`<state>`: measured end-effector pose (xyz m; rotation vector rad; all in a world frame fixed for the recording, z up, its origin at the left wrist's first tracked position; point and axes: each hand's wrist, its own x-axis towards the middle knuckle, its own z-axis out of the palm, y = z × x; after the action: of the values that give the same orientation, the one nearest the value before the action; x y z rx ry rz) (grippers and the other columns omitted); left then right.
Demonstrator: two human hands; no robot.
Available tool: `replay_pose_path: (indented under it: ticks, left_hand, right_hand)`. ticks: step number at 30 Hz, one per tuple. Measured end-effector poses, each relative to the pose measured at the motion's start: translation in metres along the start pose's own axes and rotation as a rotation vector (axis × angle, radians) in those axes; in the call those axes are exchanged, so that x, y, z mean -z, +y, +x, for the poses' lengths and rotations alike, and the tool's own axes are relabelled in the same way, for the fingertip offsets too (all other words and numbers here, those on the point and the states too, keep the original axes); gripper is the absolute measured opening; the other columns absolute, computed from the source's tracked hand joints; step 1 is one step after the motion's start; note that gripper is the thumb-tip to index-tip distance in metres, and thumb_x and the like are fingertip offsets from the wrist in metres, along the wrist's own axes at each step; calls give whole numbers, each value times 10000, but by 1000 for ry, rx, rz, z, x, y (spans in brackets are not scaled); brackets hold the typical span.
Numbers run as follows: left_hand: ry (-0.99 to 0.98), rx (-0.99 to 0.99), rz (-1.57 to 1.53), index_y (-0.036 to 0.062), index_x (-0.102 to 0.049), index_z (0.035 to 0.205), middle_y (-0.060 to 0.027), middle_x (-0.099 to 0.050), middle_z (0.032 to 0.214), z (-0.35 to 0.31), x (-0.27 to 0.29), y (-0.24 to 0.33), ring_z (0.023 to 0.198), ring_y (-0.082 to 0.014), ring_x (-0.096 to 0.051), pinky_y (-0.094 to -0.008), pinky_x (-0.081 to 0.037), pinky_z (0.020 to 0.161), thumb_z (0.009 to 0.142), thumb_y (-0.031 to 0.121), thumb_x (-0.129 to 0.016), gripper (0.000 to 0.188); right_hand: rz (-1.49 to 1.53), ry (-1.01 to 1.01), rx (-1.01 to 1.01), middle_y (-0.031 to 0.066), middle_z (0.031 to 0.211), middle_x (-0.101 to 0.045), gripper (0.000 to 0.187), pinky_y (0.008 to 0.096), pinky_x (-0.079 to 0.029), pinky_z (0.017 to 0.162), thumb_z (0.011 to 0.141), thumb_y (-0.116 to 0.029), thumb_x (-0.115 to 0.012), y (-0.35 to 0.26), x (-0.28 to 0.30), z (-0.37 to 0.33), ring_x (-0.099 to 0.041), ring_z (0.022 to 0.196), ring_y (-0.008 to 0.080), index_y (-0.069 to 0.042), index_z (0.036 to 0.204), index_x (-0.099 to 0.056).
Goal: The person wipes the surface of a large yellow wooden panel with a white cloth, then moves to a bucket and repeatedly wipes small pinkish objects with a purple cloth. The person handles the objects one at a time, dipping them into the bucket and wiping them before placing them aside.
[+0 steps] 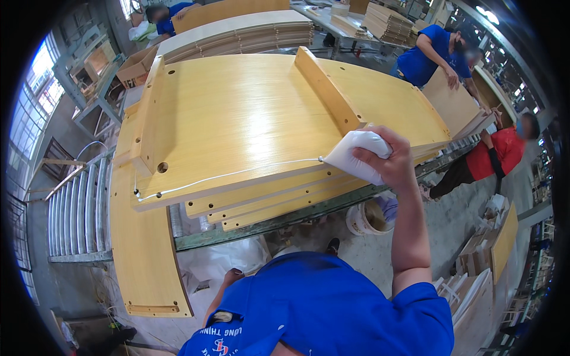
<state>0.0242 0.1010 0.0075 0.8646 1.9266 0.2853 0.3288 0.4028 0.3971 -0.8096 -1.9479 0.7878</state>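
Note:
My right hand (396, 159) is closed round a plump white squeeze bag (363, 153), its tip pointing left. The tip is at the near edge of a yellow wooden panel (237, 113). From there a thin white line that looks like glue (231, 176) runs along that edge to the left corner. Two wooden rails stand up from the panel, a left rail (147, 118) and a right rail (329, 89). Low beside my body is my left hand (233, 275), small and dark, its fingers not clear.
More yellow panels (267, 210) lie stacked beneath, on a green-framed roller conveyor (237, 236). A long board (142, 255) lies at left. Below the conveyor stands a white bucket (363, 219). People in blue and red work beyond, near stacked boards (237, 38).

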Motion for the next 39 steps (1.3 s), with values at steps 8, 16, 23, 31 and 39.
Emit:
replay_pose_path:
  ticks: [8, 16, 23, 31, 39]
  left_hand:
    - [-10, 52, 43, 52, -651, 985, -135, -688, 881, 3, -14, 16, 765, -223, -679, -324, -530, 730, 704, 333, -722, 404]
    - [-53, 67, 29, 56, -653, 984, -129, -689, 877, 19, -30, 57, 773, -225, -678, -324, -529, 737, 707, 335, -718, 399]
    - [-98, -322, 57, 92, -666, 973, -104, -669, 953, 26, -32, 83, 835, -248, -661, -344, -519, 779, 720, 317, -694, 340]
    - [-217, -107, -129, 173, -689, 936, -82, -620, 1094, 36, -44, 99, 955, -256, -624, -346, -500, 841, 727, 311, -670, 252]
    - [-100, -126, 204, 130, -683, 958, -81, -635, 1080, 37, -54, 117, 975, -269, -616, -354, -490, 862, 711, 305, -683, 303]
  right_hand:
    - [82, 111, -91, 41, 833, -645, 257, 248, -489, 693, 733, -83, -756, 25, 31, -8, -597, 769, 105, -24, 958, -646]
    - [116, 259, -133, 25, 854, -645, 264, 237, -489, 699, 742, -68, -752, 72, 71, -22, -589, 787, 85, -12, 975, -639]
    - [55, 408, -155, 25, 847, -647, 273, 223, -484, 701, 748, -59, -748, 107, 104, -39, -591, 766, 79, 12, 985, -634]
    - [31, 438, -173, 26, 866, -649, 257, 219, -479, 718, 758, -52, -738, 127, 127, -39, -594, 786, 80, 10, 985, -634]
    - [-14, 446, -203, 21, 884, -636, 257, 224, -469, 739, 772, -62, -725, 135, 143, -42, -580, 806, 84, 5, 998, -624]
